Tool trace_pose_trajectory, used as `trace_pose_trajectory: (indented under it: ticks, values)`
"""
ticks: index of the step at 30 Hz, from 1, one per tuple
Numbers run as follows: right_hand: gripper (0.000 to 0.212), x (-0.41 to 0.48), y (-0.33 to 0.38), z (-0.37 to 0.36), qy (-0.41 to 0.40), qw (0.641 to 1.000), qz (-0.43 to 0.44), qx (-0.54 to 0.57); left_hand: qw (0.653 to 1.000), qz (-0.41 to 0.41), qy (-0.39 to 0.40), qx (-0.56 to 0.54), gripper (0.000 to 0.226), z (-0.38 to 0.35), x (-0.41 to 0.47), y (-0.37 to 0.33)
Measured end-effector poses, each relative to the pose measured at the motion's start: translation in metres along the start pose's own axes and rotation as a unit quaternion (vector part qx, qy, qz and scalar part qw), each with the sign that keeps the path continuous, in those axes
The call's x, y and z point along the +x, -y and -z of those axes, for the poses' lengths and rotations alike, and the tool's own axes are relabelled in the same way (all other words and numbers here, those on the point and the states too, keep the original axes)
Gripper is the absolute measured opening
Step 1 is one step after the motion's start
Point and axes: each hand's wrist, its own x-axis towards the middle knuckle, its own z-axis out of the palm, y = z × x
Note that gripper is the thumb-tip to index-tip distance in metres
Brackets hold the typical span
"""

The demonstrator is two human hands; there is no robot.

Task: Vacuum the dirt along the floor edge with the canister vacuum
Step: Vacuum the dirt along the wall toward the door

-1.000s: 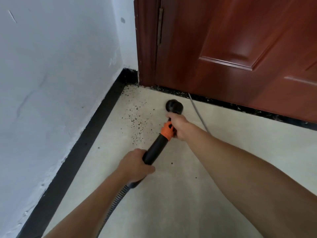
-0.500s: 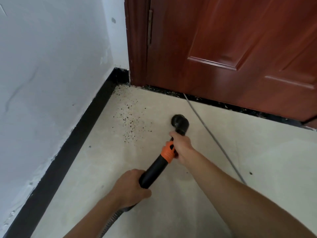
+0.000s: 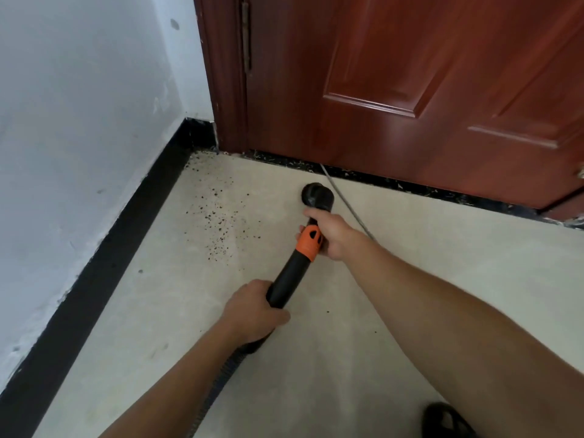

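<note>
Gripping w/ both hands: left hand point(image 3: 252, 308) is wrapped round the lower end of the black wand point(image 3: 284, 279), fingers curled under, thumb across the top. Right hand point(image 3: 331, 232) is clenched round the tube further up, at the orange collar point(image 3: 309, 243) and the neck just behind the round nozzle point(image 3: 317, 195); its fingertips are hidden under the tube.

Nozzle is low at the floor point(image 3: 410, 263), near the black threshold strip point(image 3: 379, 181) under the red-brown door point(image 3: 379, 74). Can't tell if its mouth touches the tile, as the underside faces away.

Dirt point(image 3: 218, 216) = dark specks scattered left of the nozzle, apart from it, reaching into the corner where the black baseboard point(image 3: 104, 248) meets the door frame.

Ribbed hose point(image 3: 221, 380) runs from left hand to bottom edge, partly behind the left forearm, cut off by frame. Thin grey cord point(image 3: 344, 200) runs diag. from the threshold past the nozzle's right side, then goes behind the right forearm. Dark shoe point(image 3: 445, 420) at bottom right, cropped & blurry. Scuffed white wall point(image 3: 79, 105) on the left.
</note>
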Motion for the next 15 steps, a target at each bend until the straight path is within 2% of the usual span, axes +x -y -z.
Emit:
trace_pose_trajectory:
  ticks: [5,10,15]
  values:
    - [0.022,-0.016,-0.041,0.044,-0.085,0.994,0.025,0.065,0.994,-0.056,0.090,0.033,0.028,-0.012,-0.008,-0.004]
    - [0.025,-0.047,-0.075,0.057,-0.124,0.976,-0.008,0.176,0.982,-0.075,0.166,0.060,0.028,-0.007,-0.029,0.006]
    - [0.021,-0.095,-0.132,0.027,-0.191,0.955,-0.009,0.229,0.967,-0.006,0.229,0.107,0.019,0.014,-0.074,0.038]
